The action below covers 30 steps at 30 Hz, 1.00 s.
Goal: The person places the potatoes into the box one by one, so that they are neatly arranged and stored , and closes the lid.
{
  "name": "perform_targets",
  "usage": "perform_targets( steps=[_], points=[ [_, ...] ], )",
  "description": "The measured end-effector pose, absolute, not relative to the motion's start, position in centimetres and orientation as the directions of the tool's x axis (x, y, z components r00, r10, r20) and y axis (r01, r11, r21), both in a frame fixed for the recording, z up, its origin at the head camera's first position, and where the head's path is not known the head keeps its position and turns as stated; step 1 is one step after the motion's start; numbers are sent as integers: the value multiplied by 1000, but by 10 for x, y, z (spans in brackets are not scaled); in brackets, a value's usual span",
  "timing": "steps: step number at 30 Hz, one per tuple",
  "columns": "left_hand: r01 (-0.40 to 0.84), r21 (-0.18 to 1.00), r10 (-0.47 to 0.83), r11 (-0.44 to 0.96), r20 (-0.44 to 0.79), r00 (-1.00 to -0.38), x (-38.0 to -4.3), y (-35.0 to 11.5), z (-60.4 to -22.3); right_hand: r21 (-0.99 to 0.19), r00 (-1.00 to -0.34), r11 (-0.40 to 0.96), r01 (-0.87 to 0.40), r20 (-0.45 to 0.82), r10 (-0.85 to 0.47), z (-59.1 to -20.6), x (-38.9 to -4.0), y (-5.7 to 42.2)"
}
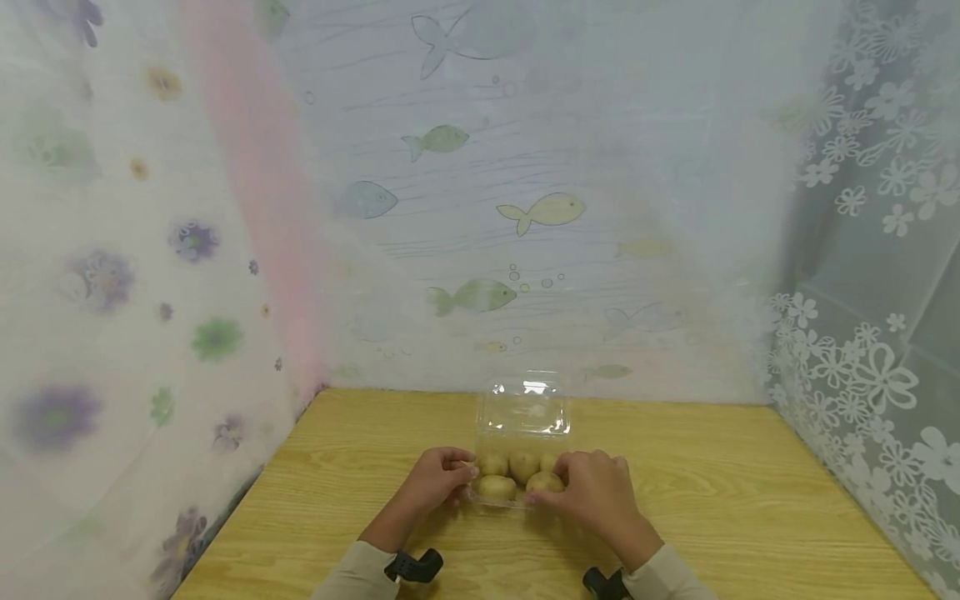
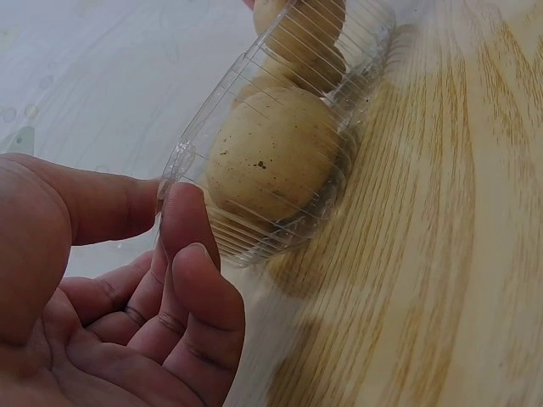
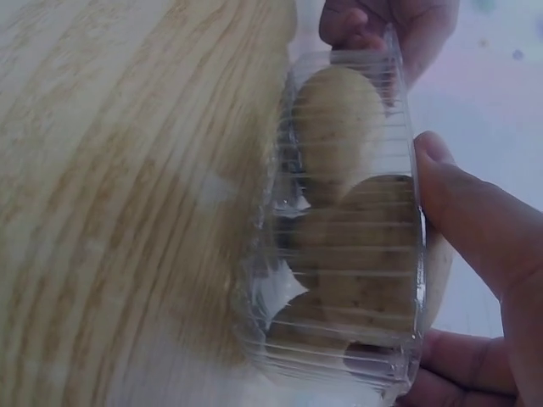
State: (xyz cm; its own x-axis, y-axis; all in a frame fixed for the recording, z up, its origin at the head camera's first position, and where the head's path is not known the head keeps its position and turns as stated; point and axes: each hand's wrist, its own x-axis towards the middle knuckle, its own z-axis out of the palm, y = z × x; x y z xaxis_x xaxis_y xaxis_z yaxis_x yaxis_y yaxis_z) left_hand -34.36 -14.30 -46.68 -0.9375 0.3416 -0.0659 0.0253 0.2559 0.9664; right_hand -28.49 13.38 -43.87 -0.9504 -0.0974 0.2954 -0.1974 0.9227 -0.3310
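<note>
A clear plastic clamshell box (image 1: 504,503) holds several pale brown potatoes (image 1: 497,488), its lid (image 1: 523,412) raised at the back. My left hand (image 1: 441,479) pinches the box's left rim between thumb and fingertips, as the left wrist view shows close up. Beside that pinch, a speckled potato (image 2: 271,157) shows through the ribbed wall. Over the box's front right corner, my right hand (image 1: 596,492) holds a potato (image 1: 544,482) between thumb and fingers. In the right wrist view this potato (image 3: 438,275) rises past the rim, with the right thumb (image 3: 467,212) and fingers on either side.
The box rests on a wood-grain table (image 1: 360,442). Behind stands a pale curtain with printed fish (image 1: 480,296). Flowered sheets hang at the left (image 1: 97,333) and right. Dark wrist cameras (image 1: 416,567) sit at both sleeves.
</note>
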Motion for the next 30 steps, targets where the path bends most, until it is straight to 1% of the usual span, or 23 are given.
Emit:
perform_targets(
  steps=[8, 21, 30],
  points=[
    [18, 966, 336, 259, -73, -939, -340, -140, -463, -330, -951, 916, -229, 275, -139, -433, -282, 138],
    [9, 967, 327, 254, -77, -942, -342, -141, -466, -362, -956, 900, -244, 248, -159, -429, -280, 139],
    [14, 966, 342, 259, -78, -936, -343, -142, -464, -358, -943, 895, -266, 289, -165, -431, -278, 140]
  ],
)
